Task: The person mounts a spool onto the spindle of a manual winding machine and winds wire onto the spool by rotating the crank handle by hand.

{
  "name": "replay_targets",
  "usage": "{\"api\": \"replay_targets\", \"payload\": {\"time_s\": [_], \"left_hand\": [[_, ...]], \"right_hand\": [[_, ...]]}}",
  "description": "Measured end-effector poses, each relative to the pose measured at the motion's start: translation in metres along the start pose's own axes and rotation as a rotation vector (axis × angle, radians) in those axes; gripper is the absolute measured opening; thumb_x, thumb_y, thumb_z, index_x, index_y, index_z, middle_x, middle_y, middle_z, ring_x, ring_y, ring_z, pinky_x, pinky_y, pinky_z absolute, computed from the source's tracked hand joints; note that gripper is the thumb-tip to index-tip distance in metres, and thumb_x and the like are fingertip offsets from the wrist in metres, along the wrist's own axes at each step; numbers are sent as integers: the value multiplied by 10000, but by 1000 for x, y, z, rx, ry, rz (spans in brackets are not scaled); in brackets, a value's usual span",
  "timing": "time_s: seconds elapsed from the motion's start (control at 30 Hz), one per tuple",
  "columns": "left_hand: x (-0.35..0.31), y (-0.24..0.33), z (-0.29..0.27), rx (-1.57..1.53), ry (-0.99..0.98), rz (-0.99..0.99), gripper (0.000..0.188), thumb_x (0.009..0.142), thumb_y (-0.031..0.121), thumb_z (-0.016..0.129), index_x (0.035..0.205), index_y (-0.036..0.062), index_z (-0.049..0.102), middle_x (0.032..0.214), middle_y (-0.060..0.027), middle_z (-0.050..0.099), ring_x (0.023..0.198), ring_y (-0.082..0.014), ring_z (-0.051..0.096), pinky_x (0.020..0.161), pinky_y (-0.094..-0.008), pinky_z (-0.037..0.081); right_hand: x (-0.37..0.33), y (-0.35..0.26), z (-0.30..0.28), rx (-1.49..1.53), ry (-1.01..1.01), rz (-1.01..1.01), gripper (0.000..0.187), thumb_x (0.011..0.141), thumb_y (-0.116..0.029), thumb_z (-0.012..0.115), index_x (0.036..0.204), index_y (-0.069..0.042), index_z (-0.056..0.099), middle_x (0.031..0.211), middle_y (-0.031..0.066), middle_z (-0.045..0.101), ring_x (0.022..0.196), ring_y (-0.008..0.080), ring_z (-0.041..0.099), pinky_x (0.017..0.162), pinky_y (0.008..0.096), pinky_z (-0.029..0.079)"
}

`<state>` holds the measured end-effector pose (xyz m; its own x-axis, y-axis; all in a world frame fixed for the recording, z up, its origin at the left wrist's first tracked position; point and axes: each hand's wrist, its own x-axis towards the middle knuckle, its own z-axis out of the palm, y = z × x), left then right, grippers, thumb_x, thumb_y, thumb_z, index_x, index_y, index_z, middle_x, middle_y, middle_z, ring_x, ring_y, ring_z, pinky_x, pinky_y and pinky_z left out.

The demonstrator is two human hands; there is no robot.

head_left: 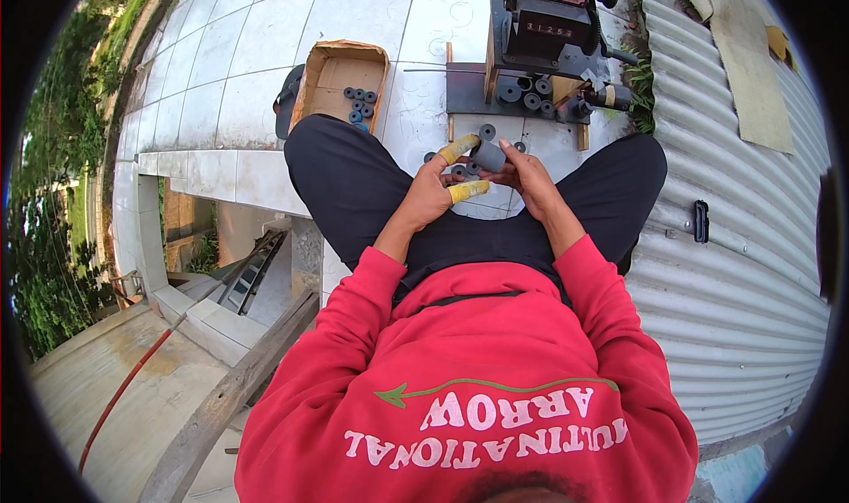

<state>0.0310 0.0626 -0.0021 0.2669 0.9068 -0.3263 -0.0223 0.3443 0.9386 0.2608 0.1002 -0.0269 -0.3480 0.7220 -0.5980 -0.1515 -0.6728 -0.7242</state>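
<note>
In front of my lap, a thick grey cylinder (488, 156) is held between both hands. My right hand (532, 183) grips its right side with bent fingers. Yellow coverings wrap the thumb and a finger of my left hand (433, 190), which curls about the cylinder's left side; its inner fingers are partly hidden. Small grey rings with centre holes (459, 171) lie on the tiles just below and around the cylinder. Another grey ring (486, 131) sits just beyond it.
A cardboard box (382, 64) with several grey rings stands beyond my left knee. Ahead to the right, a black machine (550, 38) with a counter and handle stands over a dark board (466, 87). Corrugated sheeting (734, 264) lies right; a tiled ledge edge (234, 174) drops away left.
</note>
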Motion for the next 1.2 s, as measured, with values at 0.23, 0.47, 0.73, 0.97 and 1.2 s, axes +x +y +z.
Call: {"api": "replay_targets", "payload": {"time_s": [0.23, 0.47, 0.73, 0.97, 1.2], "left_hand": [[1, -2, -1, -241, -40, 40, 731, 909, 2, 841, 1571, 25, 530, 1503, -104, 612, 1419, -224, 563, 1155, -376, 494], [1, 7, 1, -144, 78, -30, 728, 907, 32, 855, 1567, 40, 548, 1304, -102, 697, 1210, -173, 658, 998, -315, 565], [1, -5, -1, -167, 46, 33, 737, 896, 52, 876, 1562, 52, 561, 1385, -131, 642, 1184, -177, 660, 978, -302, 568], [0, -1, -2, -150, 76, 13, 722, 897, 35, 871, 1550, 32, 563, 1336, -116, 669, 1150, -176, 688, 983, -299, 571], [1, -5, -1, -183, 76, 33, 720, 887, 19, 874, 1538, 22, 567, 1344, -115, 678, 1115, -170, 703, 963, -304, 584]], "right_hand": [[-4, -4, 8, -21, -86, 113, 656, 1073, -630, 580, 1042, 12, 712, 905, 136, 786, 927, 215, 799, 939, 303, 574], [-2, 0, 12, -24, -53, -83, 549, 1071, -596, 617, 1061, -59, 733, 844, 5, 682, 842, 134, 699, 891, 286, 572], [6, 8, 3, 35, -57, 11, 508, 1054, -578, 662, 1047, -73, 725, 850, 10, 692, 890, 138, 723, 902, 283, 572], [0, 1, 10, 24, -81, -19, 576, 1077, -575, 621, 1245, -36, 735, 1009, 49, 752, 942, 143, 725, 927, 294, 570], [7, 11, -5, -20, -131, -74, 539, 1088, -562, 608, 1201, -51, 735, 1012, 53, 755, 955, 119, 715, 928, 275, 563]]}}
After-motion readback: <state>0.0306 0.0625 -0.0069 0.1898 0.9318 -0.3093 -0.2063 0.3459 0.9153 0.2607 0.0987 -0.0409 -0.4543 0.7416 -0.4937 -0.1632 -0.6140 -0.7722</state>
